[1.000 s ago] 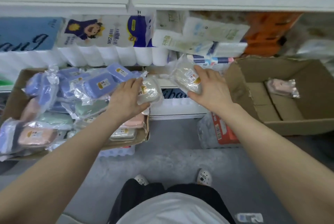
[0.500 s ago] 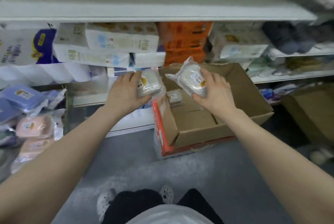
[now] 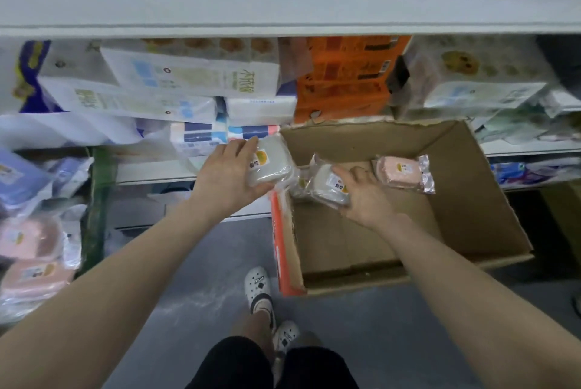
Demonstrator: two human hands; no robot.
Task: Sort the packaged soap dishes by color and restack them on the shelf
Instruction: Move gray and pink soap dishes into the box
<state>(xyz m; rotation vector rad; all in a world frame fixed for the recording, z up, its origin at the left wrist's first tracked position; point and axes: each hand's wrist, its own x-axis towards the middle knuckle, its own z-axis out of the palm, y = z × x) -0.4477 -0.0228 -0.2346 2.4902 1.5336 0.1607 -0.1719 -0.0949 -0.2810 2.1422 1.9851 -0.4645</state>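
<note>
My left hand (image 3: 227,178) grips a grey packaged soap dish (image 3: 271,162) just left of the open cardboard box (image 3: 471,200). Inside the box, my right hand (image 3: 361,197) holds a second grey packaged soap dish (image 3: 330,182) low over the bottom. Another grey pack (image 3: 300,182) lies partly hidden behind it. A pink packaged soap dish (image 3: 401,173) lies in the box's far right part. At the left edge, pink (image 3: 30,237) and blue (image 3: 19,178) packaged soap dishes lie heaped in another box.
Shelves behind hold tissue packs (image 3: 176,87) and an orange carton (image 3: 345,80). The shelf edge (image 3: 283,28) runs overhead. The box stands on the grey floor (image 3: 195,294) by my white shoes (image 3: 259,289).
The view has swung right from the heap to the cardboard box. My right hand has lowered its grey pack into the box; my left hand has followed to the box's left wall with its pack.
</note>
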